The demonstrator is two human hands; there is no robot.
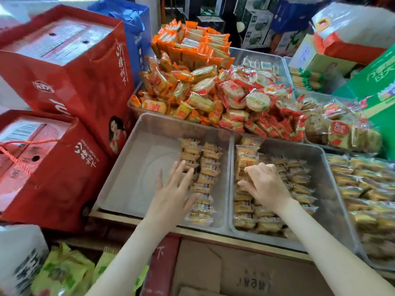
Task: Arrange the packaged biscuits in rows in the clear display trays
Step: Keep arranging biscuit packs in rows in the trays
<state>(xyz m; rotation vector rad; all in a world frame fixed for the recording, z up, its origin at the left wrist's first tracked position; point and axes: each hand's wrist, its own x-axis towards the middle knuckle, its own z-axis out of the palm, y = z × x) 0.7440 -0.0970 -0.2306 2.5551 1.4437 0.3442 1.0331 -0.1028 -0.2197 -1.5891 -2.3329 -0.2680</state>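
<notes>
Shop counter, seen from above: two tall red gift bags (70, 67) fill the left side, w/ a blue bag (136, 28) behind them at far left and a green carton (378, 82) at the far right edge. A flattened cardboard box (235, 272) lies nearest, below the counter lip. On the counter, two clear display trays sit side by side, touching. The left tray (128, 167) is mostly bare on its left half, while the right tray (335, 189) is filled across its left and middle. Beyond them, on the far side, a heap of orange-wrapped snacks (192, 52) rises next to a pile of red-wrapped round crackers (254, 99). The packaged biscuits (206, 165), in clear wrappers, stand in two rows running near to far along the right wall of the left tray. More biscuit packets (299, 178) lie in looser rows in the right tray. The person's left hand (173, 189) is flat, fingers straight and spread wide, pressed vs. the left flank of the rows in the left tray. The right hand (264, 184) reaches into the left part of the right tray, fingers curled down and thumb tucked in, gripping a few packets there; the exact no. cannot be told.
</notes>
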